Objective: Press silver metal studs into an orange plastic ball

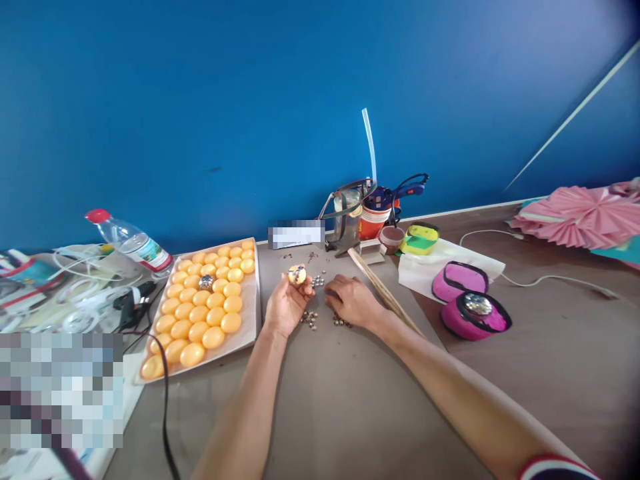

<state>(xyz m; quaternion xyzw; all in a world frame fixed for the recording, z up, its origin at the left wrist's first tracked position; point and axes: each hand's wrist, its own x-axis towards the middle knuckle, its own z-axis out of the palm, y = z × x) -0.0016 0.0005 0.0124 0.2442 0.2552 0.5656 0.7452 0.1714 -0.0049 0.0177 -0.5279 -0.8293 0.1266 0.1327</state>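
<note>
Held up in the fingers of my left hand (285, 307) is a yellow-orange ball (297, 274) with dark and shiny pieces on its near face. My right hand (356, 301) rests low over the table, its fingers curled downward and close together; whatever is between the fingertips is hidden. Small silvery beads (318, 282) lie between the two hands. A pile of brownish shiny beads (310, 320) sits just right of my left wrist, and another small pile (341, 321) lies beneath my right hand.
A shallow white box (257, 293) of orange balls stands left, one ball silver-covered (205, 283). Behind are a plastic bottle (135, 247), a red cup (374, 223) with tools and a glass jar (349, 213). A wooden stick (383, 287) and pink containers (460, 280) are right.
</note>
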